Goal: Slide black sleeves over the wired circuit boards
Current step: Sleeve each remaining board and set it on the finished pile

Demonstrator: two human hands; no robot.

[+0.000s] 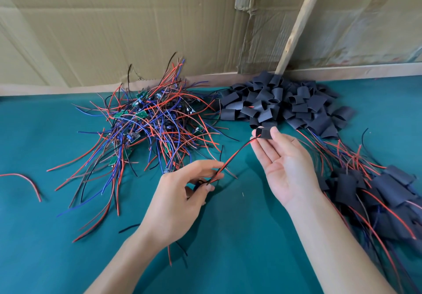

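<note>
My right hand (282,161) is palm up over the green table, pinching one black sleeve (264,133) between thumb and fingertips. A red and black wire pair (235,154) runs from that sleeve's opening down to my left hand (182,193), which pinches the wires near a small circuit board mostly hidden under its fingers. A tangled heap of wired circuit boards (146,124) lies to the left. A pile of loose black sleeves (280,104) sits at the back, just beyond my right hand.
Sleeved boards with trailing wires (386,193) are piled at the right edge. A stray red wire (25,179) lies at far left. A cardboard wall (114,24) and a leaning wooden stick (299,22) close off the back of the green table (239,236).
</note>
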